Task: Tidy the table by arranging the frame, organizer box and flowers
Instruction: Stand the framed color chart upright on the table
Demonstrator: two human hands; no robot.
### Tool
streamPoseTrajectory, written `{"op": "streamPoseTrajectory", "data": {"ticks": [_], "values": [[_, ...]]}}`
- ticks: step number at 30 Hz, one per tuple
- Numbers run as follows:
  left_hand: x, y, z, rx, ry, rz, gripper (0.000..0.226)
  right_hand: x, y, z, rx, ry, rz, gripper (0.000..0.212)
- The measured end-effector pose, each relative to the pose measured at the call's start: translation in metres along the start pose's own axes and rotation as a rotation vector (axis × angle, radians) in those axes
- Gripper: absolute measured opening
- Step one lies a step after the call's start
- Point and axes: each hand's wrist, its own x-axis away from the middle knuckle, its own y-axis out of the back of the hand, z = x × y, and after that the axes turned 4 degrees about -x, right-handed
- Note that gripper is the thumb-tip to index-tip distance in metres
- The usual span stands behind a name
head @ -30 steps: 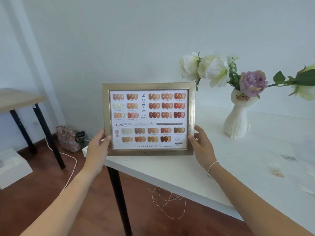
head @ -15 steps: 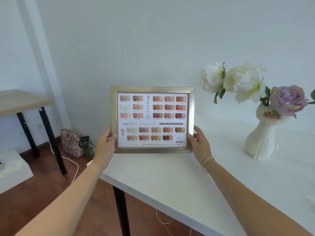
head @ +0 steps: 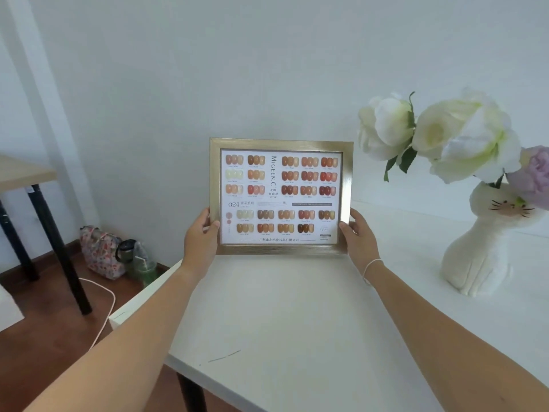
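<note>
At the far left part of the white counter (head: 297, 316), close to the wall, the frame (head: 281, 196) stands upright facing the camera, its lower edge at or just above the counter surface; contact cannot be confirmed. It is a brushed gold frame holding a printed chart of nail colour samples with text.

Left hand (head: 199, 239) grips the frame's lower left side, thumb on the front moulding, fingers (head: 205, 217) closed around the edge. Right hand (head: 359, 237) grips the lower right side in the same manner, thumb on the front, remaining fingers curled behind. A thin white band circles the right wrist.

Right of the frame, apart from it, stands a white cat-shaped vase (head: 481, 248) on the counter, carrying the flowers (head: 439, 135): white blooms and one lilac bloom at the right edge of view.

On the brown floor to the left lie a floral bag (head: 99, 252), a green bottle (head: 139, 260) beside it and a white cable (head: 105, 304). A wooden side table (head: 23, 172) with black legs stands at far left.
</note>
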Motion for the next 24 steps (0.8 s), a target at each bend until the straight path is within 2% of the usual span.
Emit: {"op": "streamPoseTrajectory", "data": {"ticks": [12,24], "values": [[-0.032,-0.055,0.005,0.02,-0.026,0.048,0.032,-0.038,0.028,-0.018,0.041,0.0,-0.092,0.038],[-0.042,-0.081,0.01,0.002,-0.047,0.095,0.033,-0.047,0.046,-0.028,0.043,0.017,-0.162,0.038]]}}
